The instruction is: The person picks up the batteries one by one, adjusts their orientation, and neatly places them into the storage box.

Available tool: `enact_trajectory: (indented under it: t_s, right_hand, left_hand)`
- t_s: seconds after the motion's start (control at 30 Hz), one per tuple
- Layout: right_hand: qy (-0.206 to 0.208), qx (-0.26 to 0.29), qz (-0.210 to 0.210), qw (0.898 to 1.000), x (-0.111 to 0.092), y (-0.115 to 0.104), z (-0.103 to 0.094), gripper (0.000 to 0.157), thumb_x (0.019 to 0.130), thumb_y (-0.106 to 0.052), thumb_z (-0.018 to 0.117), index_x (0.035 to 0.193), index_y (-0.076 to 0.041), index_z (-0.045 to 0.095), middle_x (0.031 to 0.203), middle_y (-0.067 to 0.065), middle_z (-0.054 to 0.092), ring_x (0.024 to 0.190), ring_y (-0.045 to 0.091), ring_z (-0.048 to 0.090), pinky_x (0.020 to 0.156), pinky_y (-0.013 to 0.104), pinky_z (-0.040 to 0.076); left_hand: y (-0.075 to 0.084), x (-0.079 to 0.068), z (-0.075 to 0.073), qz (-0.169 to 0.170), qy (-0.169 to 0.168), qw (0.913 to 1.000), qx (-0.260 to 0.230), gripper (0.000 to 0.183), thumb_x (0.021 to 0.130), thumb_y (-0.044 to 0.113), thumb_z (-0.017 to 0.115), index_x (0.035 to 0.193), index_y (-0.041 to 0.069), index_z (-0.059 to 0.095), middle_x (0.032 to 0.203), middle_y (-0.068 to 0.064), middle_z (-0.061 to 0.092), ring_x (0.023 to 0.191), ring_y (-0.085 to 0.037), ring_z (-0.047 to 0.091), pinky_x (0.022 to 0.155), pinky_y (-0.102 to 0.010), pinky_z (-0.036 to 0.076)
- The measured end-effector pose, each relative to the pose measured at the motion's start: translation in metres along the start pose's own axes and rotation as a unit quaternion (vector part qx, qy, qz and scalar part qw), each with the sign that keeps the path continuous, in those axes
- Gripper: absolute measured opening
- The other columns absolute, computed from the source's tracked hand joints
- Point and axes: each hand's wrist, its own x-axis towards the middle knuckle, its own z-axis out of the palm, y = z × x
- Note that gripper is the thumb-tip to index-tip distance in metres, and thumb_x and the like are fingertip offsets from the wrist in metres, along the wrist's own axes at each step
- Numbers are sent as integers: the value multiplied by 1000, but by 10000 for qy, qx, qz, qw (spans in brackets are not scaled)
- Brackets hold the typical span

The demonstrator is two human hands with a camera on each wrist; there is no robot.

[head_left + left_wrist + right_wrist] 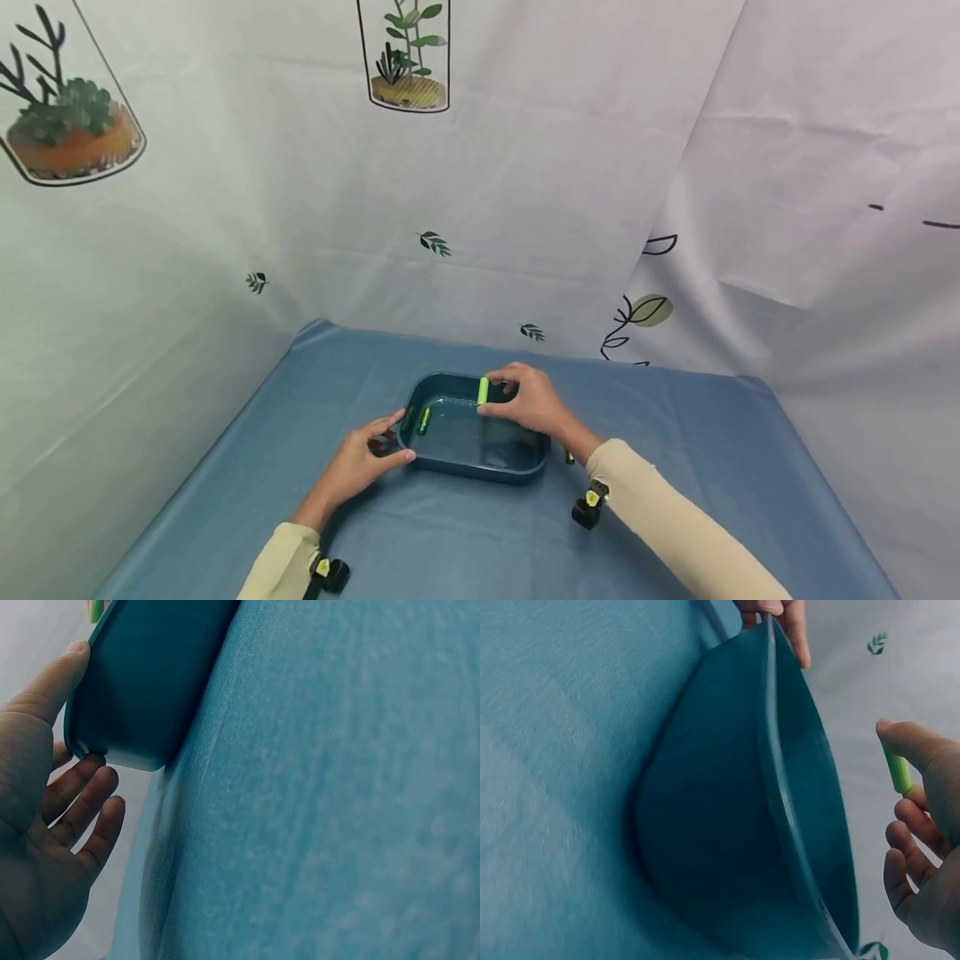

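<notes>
There are two hands [356, 464] [534, 404], one blue tray [461, 442], two green batteries [424, 421] [483, 391], one tiny dark and yellow thing [570, 457], two black wrist cameras [339, 576] [586, 513], one blue surface [465, 533] and, drawn on the white cloth [562, 167], two plant jars [408, 90] [75, 146], three little leafy twigs [433, 243] [257, 282] [532, 332] and one curly stem [618, 320].

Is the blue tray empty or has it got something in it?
Not empty: a small green cylinder lies inside the blue tray, near the end the left hand touches.

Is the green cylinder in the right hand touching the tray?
Apart. The right wrist view shows a strip of pale backdrop between the green cylinder, pinched by the right hand, and the tray.
</notes>
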Motion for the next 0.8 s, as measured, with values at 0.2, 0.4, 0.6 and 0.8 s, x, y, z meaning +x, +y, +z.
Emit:
enact_trajectory:
  t_s: [0.2,0.4,0.6,0.8]
  right_hand:
    - [34,176,-9,9998,6,-3,19,52,84,-40,86,129,-18,72,113,-3,67,90,11,58,74,32,50]
    - [128,307,-76,9994,15,-5,33,49,84,-35,86,128,-14,73,113,2,68,89,17,62,73,31,51]
    - [8,254,-85,9996,24,-8,46,49,84,-36,86,126,-13,74,113,4,69,87,14,61,73,29,51]
    - [-80,448,-53,9990,28,-11,60,50,84,-37,86,126,-11,74,116,5,69,83,12,61,69,26,51]
  left_hand:
    - [0,0,1,-69,4,10000,-6,77,83,39,86,150,16,55,148,-16,56,109,-22,65,88,-44,55]
    - [0,1,0,-27,-3,10000,-8,76,83,38,86,149,16,56,147,-15,56,108,-21,65,88,-43,55]
    - [1,2,-1,-13,-18,10000,-67,75,84,37,86,149,15,56,146,-15,57,108,-22,65,88,-43,55]
    - [2,1,0,-40,-32,9999,-93,76,84,37,86,150,16,55,147,-16,56,108,-22,65,88,-45,55]
